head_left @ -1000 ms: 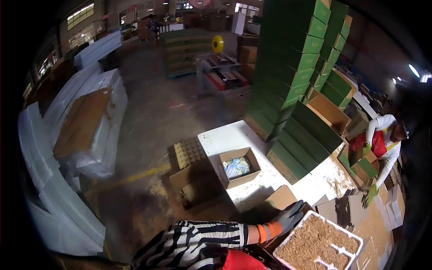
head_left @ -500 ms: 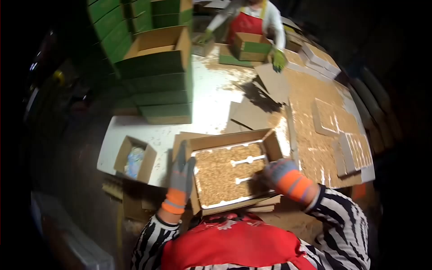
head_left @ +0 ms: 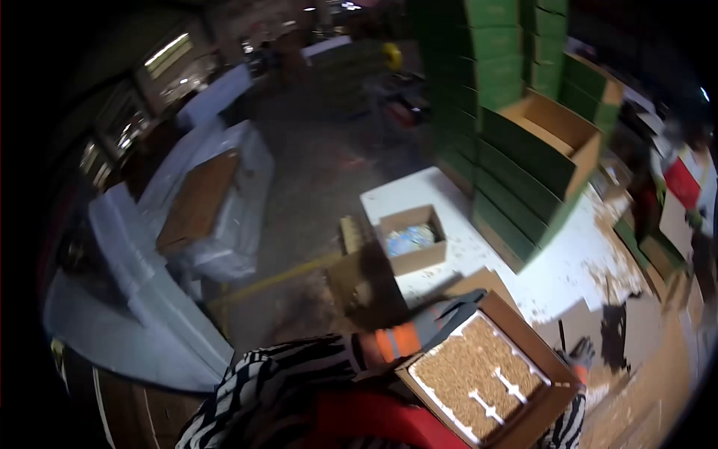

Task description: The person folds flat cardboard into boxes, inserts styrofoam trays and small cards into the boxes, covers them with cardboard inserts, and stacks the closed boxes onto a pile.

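An open cardboard box (head_left: 552,367) lies angled in front of me at the bottom of the view. In it sits a white tray filled level with brown granules (head_left: 467,363), two white dividers showing on its right half. My left hand (head_left: 443,320), in a grey glove with an orange cuff, holds the box's left wall, its fingers straight along the edge. Past the right wall is my right hand (head_left: 580,353), gloved alike, fingers apart over the cardboard sheets (head_left: 580,322). The box wall partly hides it; whether it touches the box I cannot tell.
A small carton with blue-and-white contents (head_left: 440,258) stands on the white table (head_left: 389,193). Green boxes (head_left: 516,179) are stacked behind it. A co-worker (head_left: 686,179) is at the far right. Wrapped grey bundles (head_left: 235,232) stand on the floor to the left.
The view has swung left, so the table and box appear farther right and rotated. My right hand has left the tray's inside and is now beyond the box's right wall. My left hand stays on the box.
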